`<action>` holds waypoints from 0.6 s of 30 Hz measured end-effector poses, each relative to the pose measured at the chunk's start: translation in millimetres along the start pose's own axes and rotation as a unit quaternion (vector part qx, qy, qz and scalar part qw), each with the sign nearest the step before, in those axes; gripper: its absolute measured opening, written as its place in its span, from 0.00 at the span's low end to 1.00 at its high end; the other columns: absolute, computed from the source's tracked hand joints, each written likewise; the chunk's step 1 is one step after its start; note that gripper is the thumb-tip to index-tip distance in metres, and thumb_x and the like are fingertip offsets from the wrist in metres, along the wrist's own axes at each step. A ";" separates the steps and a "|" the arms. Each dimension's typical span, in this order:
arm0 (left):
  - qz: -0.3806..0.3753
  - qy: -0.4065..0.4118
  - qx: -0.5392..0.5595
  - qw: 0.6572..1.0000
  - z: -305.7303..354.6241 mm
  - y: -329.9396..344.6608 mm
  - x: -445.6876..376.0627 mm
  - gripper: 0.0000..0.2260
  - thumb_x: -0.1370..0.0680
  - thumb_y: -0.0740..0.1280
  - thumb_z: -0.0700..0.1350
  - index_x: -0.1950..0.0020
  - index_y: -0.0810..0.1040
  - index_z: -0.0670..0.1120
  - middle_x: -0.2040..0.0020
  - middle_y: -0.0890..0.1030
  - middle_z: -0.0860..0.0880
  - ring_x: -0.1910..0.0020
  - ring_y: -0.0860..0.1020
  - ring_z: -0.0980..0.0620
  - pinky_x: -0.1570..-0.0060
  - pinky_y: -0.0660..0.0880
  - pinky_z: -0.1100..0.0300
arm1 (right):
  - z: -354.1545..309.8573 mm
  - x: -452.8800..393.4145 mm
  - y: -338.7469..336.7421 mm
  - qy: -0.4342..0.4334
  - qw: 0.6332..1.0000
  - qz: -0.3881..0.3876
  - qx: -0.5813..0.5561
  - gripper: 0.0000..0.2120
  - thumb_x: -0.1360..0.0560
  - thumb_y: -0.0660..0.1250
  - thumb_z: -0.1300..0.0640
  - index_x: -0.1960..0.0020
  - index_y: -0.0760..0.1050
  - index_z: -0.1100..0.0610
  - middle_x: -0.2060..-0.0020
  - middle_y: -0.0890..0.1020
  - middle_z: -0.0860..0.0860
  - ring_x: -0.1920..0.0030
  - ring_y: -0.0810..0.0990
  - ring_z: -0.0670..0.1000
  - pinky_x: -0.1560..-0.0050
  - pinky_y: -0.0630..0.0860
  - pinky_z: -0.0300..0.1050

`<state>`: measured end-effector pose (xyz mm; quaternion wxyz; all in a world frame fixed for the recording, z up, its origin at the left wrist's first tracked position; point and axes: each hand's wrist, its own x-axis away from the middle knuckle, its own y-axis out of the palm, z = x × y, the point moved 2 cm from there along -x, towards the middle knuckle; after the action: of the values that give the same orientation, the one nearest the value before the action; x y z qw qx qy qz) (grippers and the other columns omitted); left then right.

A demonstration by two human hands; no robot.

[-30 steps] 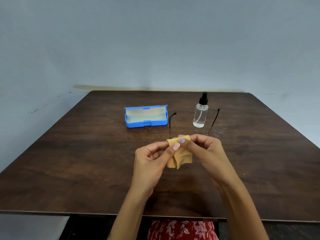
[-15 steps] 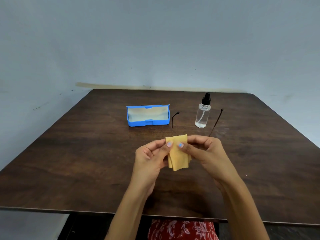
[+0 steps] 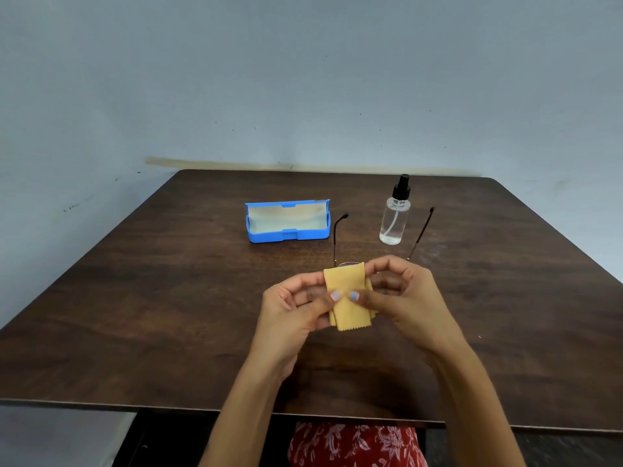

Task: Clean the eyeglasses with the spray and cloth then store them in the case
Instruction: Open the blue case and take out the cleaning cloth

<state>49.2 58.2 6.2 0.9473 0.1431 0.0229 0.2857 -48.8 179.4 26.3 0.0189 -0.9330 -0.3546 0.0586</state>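
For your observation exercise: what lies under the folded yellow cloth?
Under the yellow microfibre cloth, thin-framed eyeglasses show one rim edge and two temple arms. The lenses are covered.

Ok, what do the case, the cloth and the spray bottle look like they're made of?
Case: likely matte blue moulded plastic with a pale soft-looking lining. Cloth: thin tan fabric, probably microfibre; it drapes and its edge is pinked. Spray bottle: clear glossy plastic or glass, can't tell which, with a black plastic-looking pump.
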 end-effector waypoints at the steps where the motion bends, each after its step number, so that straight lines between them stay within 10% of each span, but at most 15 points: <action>1: 0.000 0.000 -0.004 1.000 0.1 -0.9 0.4 0.11 0.29 0.70 0.32 0.48 0.79 0.41 0.57 0.86 0.43 0.58 0.85 0.48 0.63 0.82 0.58 | 0.2 -0.6 -0.5 0.010 1.000 0.010 -0.010 0.15 0.34 0.74 0.70 0.53 0.74 0.58 0.64 0.85 0.51 0.64 0.84 0.49 0.68 0.78 0.40; 18: 0.028 0.057 -0.080 0.995 -4.6 -7.4 0.3 0.11 0.26 0.65 0.28 0.58 0.82 0.42 0.58 0.86 0.49 0.56 0.84 0.51 0.61 0.82 0.59 | 12.9 -5.8 4.1 0.025 0.999 -0.030 -0.021 0.15 0.26 0.61 0.76 0.64 0.80 0.62 0.59 0.84 0.58 0.59 0.84 0.50 0.62 0.80 0.40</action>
<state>52.8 53.7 -0.3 0.9443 0.0509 0.0504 0.3213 -52.0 172.5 13.8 0.0097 -0.9233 -0.3830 0.0268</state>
